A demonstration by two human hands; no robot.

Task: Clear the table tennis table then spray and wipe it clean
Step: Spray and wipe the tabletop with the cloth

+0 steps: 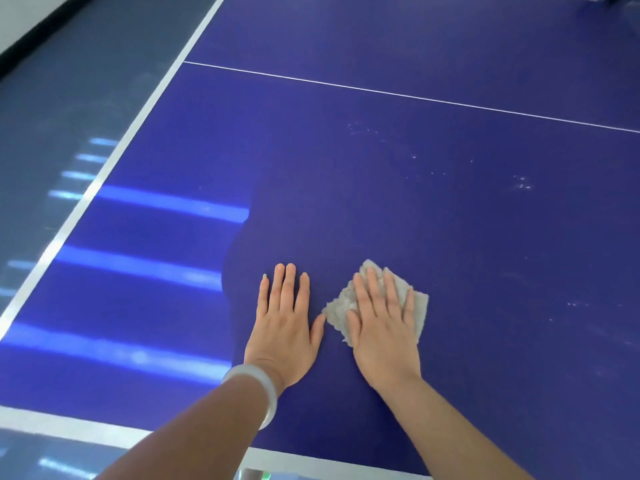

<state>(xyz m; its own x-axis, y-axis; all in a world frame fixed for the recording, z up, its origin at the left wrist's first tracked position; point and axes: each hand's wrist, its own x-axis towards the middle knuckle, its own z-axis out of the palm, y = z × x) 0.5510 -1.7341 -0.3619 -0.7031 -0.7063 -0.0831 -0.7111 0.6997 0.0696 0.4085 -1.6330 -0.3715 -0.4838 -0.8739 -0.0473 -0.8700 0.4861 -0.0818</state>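
Wiping stage, I judge; no loose items on the blue table point(398, 188) in what I can see, so clearing looks done (far end mostly out of view).

To do this stroke well, I'd keep the right palm flat and heavy on the cloth point(420, 308) and sweep toward the 1 to 2 o'clock area, where pale specks point(523, 183) and faint smears sit on the surface. Overlapping passes, no lifting at the edges, or the rag bunches up.

Right hand point(382, 323): fingers straight and spread, pressing down flat on the grey cloth, not curled round it. The cloth lies directly under those fingers and the palm. It sticks out past the fingertips at 12 o'clock, past the little finger at 3 o'clock, and a corner pokes out at 9 o'clock beside the thumb.

Left hand point(284, 327): also flat, fingers straight and together, resting on bare table just beside the cloth at its 9 o'clock. Its thumb tip is near the cloth's corner; touching or not, I can't tell. White bangle point(258, 386) on that wrist. White edge line point(114, 150) runs off toward 11 o'clock.
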